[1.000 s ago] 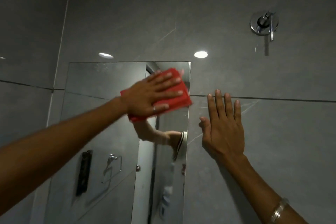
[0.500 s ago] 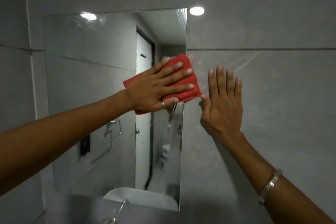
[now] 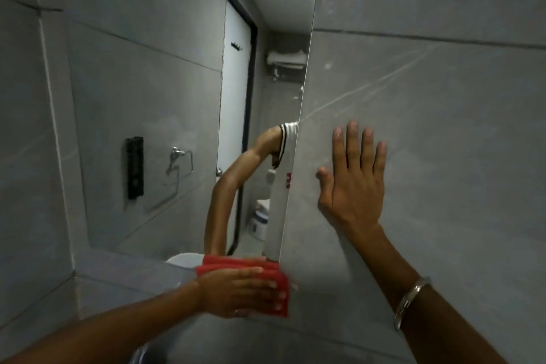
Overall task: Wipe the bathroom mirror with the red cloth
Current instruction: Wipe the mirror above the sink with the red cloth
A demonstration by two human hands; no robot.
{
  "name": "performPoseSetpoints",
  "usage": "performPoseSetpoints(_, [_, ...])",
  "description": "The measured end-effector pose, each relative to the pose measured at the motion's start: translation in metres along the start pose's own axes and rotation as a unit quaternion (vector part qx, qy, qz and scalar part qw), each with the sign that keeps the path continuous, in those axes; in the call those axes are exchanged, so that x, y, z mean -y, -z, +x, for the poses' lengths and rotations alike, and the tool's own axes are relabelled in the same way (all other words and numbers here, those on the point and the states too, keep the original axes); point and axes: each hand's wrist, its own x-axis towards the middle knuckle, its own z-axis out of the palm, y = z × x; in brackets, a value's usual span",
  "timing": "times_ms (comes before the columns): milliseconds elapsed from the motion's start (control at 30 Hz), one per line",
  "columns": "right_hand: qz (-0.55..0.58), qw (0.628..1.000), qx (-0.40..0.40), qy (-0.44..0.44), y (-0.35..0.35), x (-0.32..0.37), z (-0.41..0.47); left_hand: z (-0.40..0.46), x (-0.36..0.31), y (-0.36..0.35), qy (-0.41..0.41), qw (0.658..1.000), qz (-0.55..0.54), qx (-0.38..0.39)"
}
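Observation:
The bathroom mirror (image 3: 153, 91) fills the left and middle of the view on a grey tiled wall. My left hand (image 3: 239, 292) presses the folded red cloth (image 3: 282, 284) flat at the mirror's bottom right corner, fingers spread over it. The cloth's reflection shows as a red strip just above my hand. My right hand (image 3: 353, 180) lies flat and open on the grey tile to the right of the mirror's edge, a metal bangle on its wrist. My arm's reflection runs up the mirror above the cloth.
The grey tiled wall (image 3: 443, 97) spreads to the right of the mirror. A ledge (image 3: 124, 281) runs under the mirror at the left. In the reflection I see a white door, a black holder, a chrome towel ring and ceiling lights.
My left hand has slid the red cloth down the mirror's right side, from the upper part to the bottom corner. My right hand has stayed flat on the tile. The view has tilted downward.

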Motion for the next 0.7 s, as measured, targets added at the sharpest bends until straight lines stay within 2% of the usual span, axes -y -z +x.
performPoseSetpoints(100, [0.000, 1.000, 0.007, 0.000, -0.001, -0.002, 0.004, 0.004, 0.016, 0.004, -0.008, 1.000, 0.023, 0.002])
performPoseSetpoints(200, [0.005, 1.000, 0.028, 0.003, 0.004, -0.002, 0.001, 0.019, 0.062, 0.035, 0.056, 0.998, -0.001, -0.004])
performPoseSetpoints(300, [0.043, 0.998, 0.035, 0.014, 0.013, 0.002, 0.006, 0.048, 0.139, 0.070, 0.117, 0.992, -0.015, -0.041])
performPoseSetpoints(400, [0.057, 0.995, -0.025, 0.079, 0.029, 0.009, 0.059, 0.080, 0.232, 0.112, 0.169, 0.983, 0.018, -0.070])
performPoseSetpoints(567, [0.088, 0.993, -0.074, 0.001, 0.061, 0.022, 0.174, 0.135, 0.361, 0.187, 0.323, 0.939, 0.043, -0.108])
performPoseSetpoints(700, [0.096, 0.991, -0.053, -0.079, 0.055, 0.022, 0.190, 0.162, 0.416, 0.216, 0.403, 0.905, 0.021, -0.136])
